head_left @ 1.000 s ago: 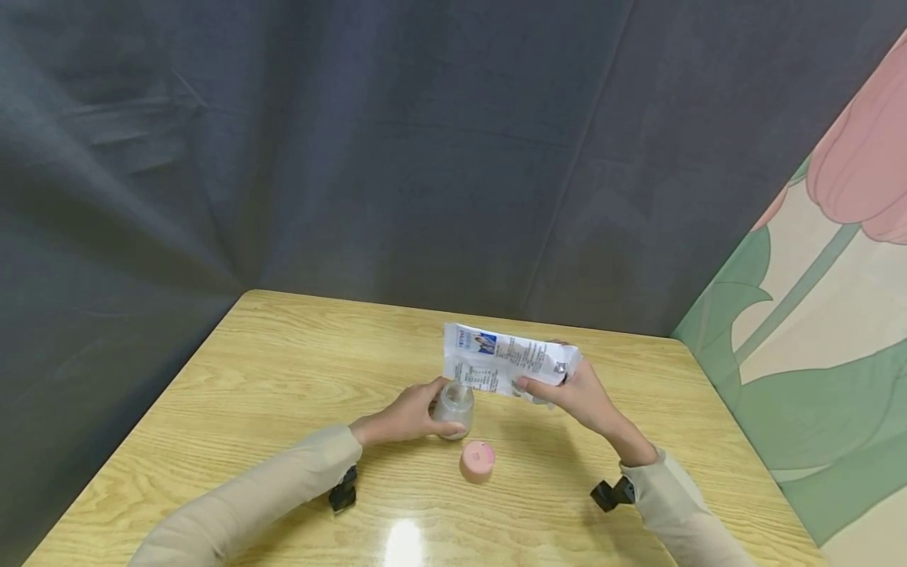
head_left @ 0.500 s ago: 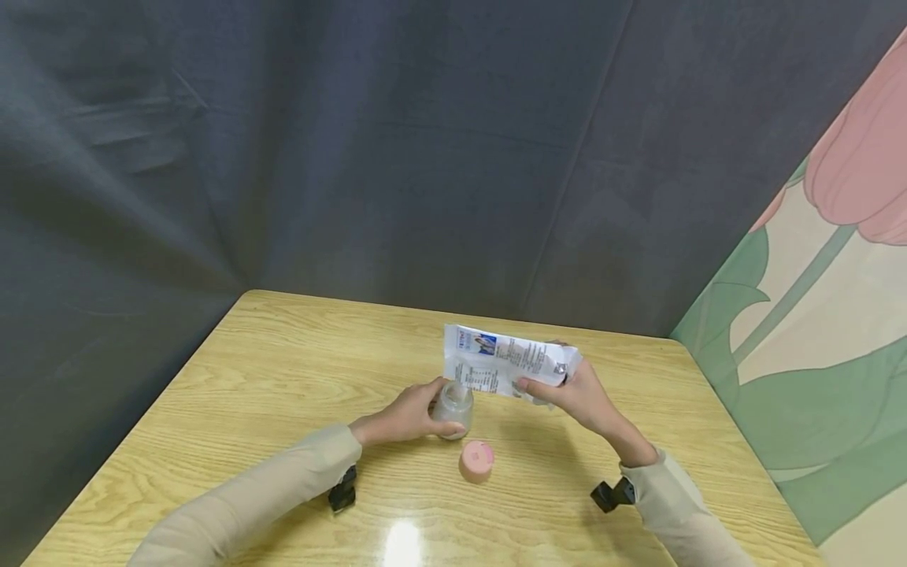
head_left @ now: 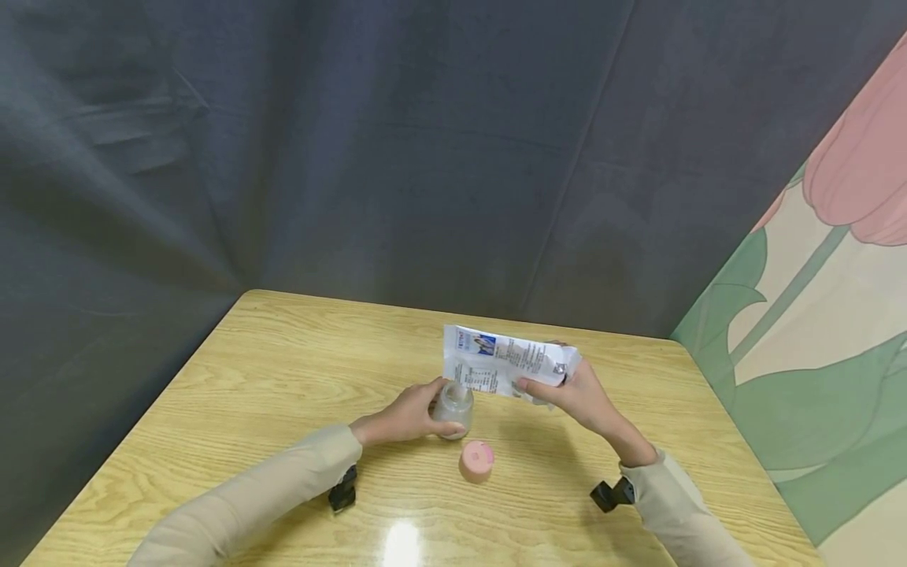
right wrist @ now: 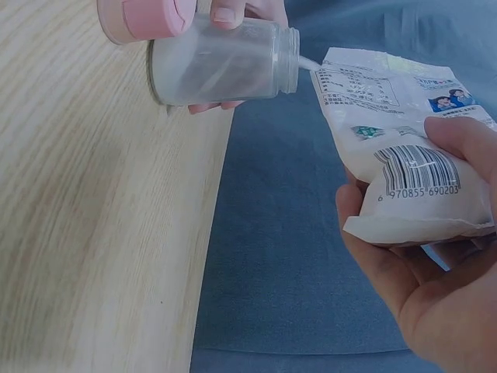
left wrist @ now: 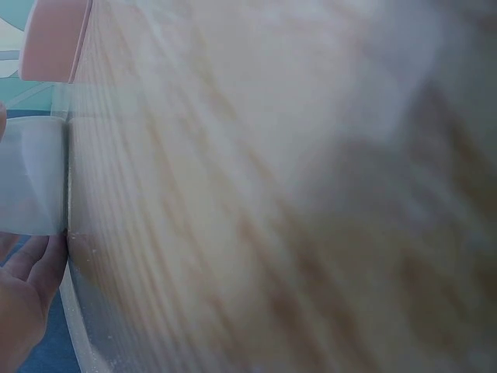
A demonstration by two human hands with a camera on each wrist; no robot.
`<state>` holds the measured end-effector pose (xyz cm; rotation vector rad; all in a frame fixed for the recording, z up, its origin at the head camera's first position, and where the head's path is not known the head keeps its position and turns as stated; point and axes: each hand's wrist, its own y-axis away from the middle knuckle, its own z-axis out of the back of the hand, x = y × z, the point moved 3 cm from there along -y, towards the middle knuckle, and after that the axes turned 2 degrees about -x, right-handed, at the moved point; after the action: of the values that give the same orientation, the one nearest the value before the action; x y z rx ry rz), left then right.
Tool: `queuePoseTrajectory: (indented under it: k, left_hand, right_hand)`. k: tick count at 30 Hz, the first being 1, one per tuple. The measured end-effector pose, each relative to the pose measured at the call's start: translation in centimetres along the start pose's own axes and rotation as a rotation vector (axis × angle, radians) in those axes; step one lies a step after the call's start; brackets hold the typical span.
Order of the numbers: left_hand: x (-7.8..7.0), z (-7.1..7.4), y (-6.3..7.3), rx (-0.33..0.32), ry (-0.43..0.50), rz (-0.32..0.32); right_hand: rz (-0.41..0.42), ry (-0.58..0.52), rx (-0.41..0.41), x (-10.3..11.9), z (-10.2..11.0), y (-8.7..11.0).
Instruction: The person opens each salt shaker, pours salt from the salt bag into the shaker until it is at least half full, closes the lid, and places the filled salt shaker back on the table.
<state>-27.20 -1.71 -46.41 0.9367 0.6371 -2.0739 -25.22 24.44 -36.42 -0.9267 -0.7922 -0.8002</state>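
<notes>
In the head view, my left hand [head_left: 405, 413] grips a small clear glass jar [head_left: 454, 411] that stands upright and uncapped on the table. My right hand [head_left: 586, 400] holds a white printed plastic bag [head_left: 506, 362], tilted so that one corner is at the jar's mouth. A thin white stream runs from that corner into the jar [right wrist: 225, 61] in the right wrist view. Whitish stuff shows inside the glass; its level is hard to tell. On the bag [right wrist: 411, 167] a barcode is visible. A pink lid [head_left: 477, 462] sits on the table just in front of the jar.
The wood-grain table [head_left: 319, 346] carries all of this. A dark grey curtain [head_left: 425, 157] hangs behind and to the left. At the right stands a panel with painted tulips [head_left: 815, 315]. Black wrist mounts [head_left: 343, 490] hang below both sleeves.
</notes>
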Motion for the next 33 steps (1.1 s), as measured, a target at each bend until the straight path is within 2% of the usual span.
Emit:
queuePoseTrajectory:
  k: [21, 33]
  left_hand:
    - [0.17, 0.0, 0.12, 0.003, -0.009, -0.008]
    - [0.07, -0.06, 0.05, -0.005, -0.01, -0.007]
  right_hand:
    - [0.03, 0.022, -0.01, 0.22, 0.12, -0.18]
    - [0.019, 0.017, -0.005, 0.22, 0.19, -0.12]
